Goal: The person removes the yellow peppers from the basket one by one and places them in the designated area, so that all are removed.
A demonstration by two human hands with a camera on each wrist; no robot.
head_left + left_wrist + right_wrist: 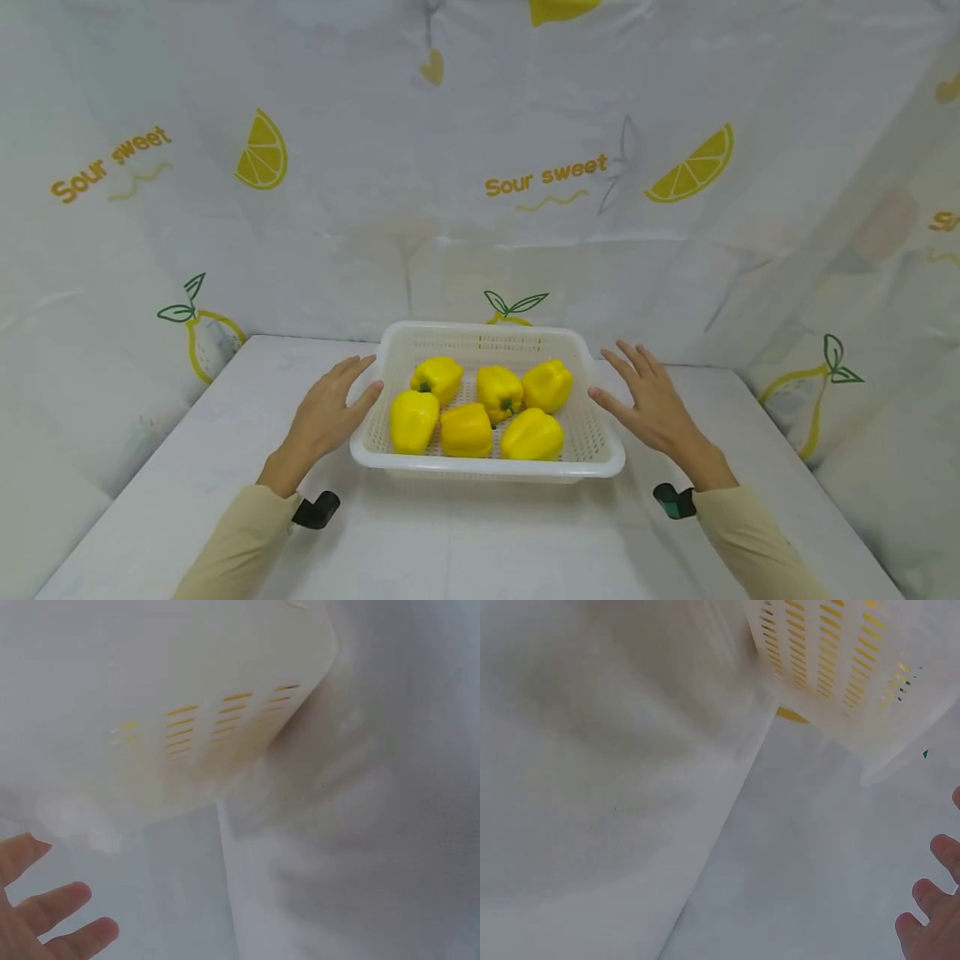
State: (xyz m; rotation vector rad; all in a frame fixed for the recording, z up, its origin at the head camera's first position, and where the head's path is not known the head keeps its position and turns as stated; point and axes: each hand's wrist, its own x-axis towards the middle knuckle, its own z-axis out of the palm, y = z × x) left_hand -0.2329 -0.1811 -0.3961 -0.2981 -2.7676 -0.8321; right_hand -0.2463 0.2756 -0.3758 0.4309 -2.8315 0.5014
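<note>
A white plastic basket [487, 469] with slotted walls holds several yellow bell peppers [465, 431] in the head view. Beside its left end is my left hand [324, 412], thumb and fingers spread and nothing in them. My right hand [651, 408] is at the opposite end, its fingers likewise spread, with the thumb tip close to the rim. In the left wrist view, straight fingers [56, 906] show below the basket wall [225, 667]. The right wrist view has fingertips [928, 896] apart from the slotted side [817, 660].
The basket stands on a white-covered table [420, 542]. Behind and at both sides hangs a white cloth [360, 208] printed with lemons and lettering. A black device [317, 510] is strapped at the left wrist, and another [674, 502] at the right.
</note>
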